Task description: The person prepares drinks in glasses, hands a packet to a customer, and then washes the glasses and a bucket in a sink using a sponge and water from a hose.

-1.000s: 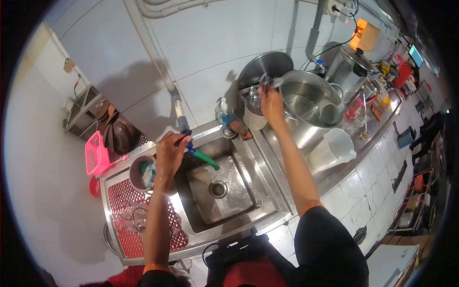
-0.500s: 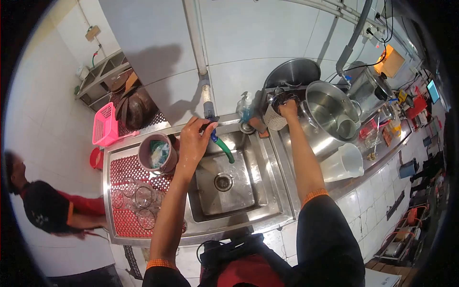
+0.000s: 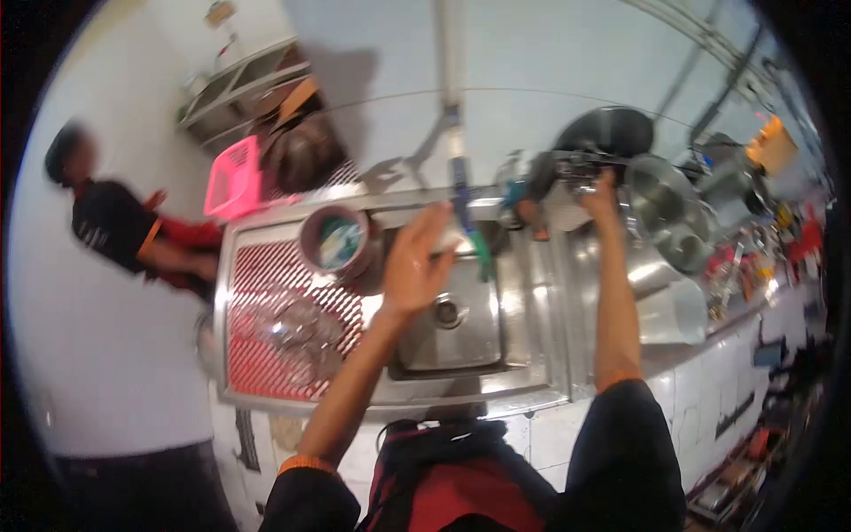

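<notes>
My left hand (image 3: pixel 418 266) hangs over the left side of the steel sink (image 3: pixel 452 341), fingers apart and nothing in it. It is nearest to the tap pipe with its green hose end (image 3: pixel 481 255). My right hand (image 3: pixel 601 193) is at the top of a pale perforated holder (image 3: pixel 563 211) that bears dark and shiny utensils (image 3: pixel 581 167); blur hides its fingertips and anything between them. Left of the holder stand a blue soap bottle (image 3: pixel 512 193) and a brown block (image 3: pixel 532 217).
Glasses (image 3: pixel 306 332) lie on a red perforated mat (image 3: pixel 253 306), beside a tub with sponges (image 3: pixel 337 241). A pink basket (image 3: pixel 234 182) is behind. On the right are a large pot (image 3: pixel 660 199) and a plastic jug (image 3: pixel 678 312). Another person (image 3: pixel 111 222) stands at far left.
The view has swung left, bringing the other person further in. My left hand has come off the tap and opened. My right hand remains at the utensil holder.
</notes>
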`<state>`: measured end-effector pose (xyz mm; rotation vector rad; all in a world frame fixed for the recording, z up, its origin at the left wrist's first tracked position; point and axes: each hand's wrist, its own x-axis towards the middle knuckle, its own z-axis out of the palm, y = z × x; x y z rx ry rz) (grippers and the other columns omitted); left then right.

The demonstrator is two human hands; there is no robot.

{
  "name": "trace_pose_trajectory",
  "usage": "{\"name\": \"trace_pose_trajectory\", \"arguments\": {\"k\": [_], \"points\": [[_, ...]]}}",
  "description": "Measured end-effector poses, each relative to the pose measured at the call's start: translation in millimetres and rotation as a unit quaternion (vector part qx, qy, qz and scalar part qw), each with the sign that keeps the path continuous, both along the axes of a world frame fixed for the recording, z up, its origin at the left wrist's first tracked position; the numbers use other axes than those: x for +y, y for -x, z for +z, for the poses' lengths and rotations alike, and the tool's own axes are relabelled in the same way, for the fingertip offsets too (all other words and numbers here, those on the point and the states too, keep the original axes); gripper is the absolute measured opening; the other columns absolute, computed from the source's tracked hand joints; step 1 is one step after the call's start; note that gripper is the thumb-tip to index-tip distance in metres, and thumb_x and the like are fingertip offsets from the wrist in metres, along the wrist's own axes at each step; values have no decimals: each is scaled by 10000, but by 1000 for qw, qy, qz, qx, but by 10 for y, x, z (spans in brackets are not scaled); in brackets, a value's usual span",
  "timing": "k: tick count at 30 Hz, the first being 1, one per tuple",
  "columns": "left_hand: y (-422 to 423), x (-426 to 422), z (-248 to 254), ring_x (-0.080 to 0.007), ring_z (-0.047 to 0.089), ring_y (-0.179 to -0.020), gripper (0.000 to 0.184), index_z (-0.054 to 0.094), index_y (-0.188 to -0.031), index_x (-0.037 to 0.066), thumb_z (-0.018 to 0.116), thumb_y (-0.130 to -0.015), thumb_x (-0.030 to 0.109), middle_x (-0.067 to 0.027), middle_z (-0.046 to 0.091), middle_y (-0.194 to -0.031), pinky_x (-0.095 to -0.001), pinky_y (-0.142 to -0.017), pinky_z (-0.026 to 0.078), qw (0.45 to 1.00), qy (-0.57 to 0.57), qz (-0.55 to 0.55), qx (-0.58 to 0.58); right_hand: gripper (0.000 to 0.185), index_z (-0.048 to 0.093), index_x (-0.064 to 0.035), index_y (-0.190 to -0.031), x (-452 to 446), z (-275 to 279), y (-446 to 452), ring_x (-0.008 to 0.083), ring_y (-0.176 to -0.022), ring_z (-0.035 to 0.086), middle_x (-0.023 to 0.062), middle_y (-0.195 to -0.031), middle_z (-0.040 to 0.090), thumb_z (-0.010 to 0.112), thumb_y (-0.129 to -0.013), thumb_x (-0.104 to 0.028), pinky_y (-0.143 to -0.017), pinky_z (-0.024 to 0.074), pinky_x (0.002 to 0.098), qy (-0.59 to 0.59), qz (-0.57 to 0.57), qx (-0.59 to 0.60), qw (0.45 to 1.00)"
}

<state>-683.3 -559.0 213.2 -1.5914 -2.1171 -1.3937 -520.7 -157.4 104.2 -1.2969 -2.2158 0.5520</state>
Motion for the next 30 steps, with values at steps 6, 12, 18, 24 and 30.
{"name": "trace_pose_trajectory", "arguments": {"k": [6, 12, 18, 24, 30], "points": [[-240, -1738, -682, -286, 561, -876, 262, 578, -1017, 0, 589, -758, 41, -154, 585, -946, -359, -791, 442, 992, -31, 116, -37, 504, 368, 16, -1272, -1714, 242, -289, 272, -1119, 496, 185, -1198, 486, 482, -787, 90, -927, 406, 350, -70, 42, 267, 960], [345, -3321, -1574, -189, 504, -909, 271, 524, -1031, -6, 531, -760, -1, -96, 536, -997, -310, -823, 405, 867, -53, 443, -222, 342, 501, 16, -1141, -3282, -814, -630, 205, -962, 557, 120, -1037, 570, 495, -801, 55, -847, 447, 280, 181, 97, 122, 971], [850, -3273, -1798, -191, 509, -1022, 411, 498, -1107, -12, 639, -721, 3, -112, 554, -1082, -303, -870, 403, 882, -30, 188, -430, 397, 474, -3, -1186, -3726, 90, 234, 250, -1006, 530, 142, -1128, 524, 528, -793, -2, -841, 427, 328, -40, 135, 140, 980], [1128, -3122, -2154, -152, 566, -876, 432, 515, -1090, -8, 710, -706, 18, -58, 578, -968, -288, -761, 464, 874, -22, 161, -458, 356, 543, -16, -1108, -3270, 1614, 1053, 334, -1069, 479, 172, -1126, 535, 595, -803, -194, -897, 395, 427, -391, 214, -40, 894], [1048, -2778, -2242, -157, 577, -791, 247, 535, -955, -14, 644, -733, -2, -70, 598, -863, -272, -716, 463, 895, -122, 184, -387, 115, 673, -71, -735, -3109, 1591, 1208, 276, -804, 634, 97, -798, 657, 588, -768, -141, -678, 502, 368, -310, 222, -281, 881]]}}
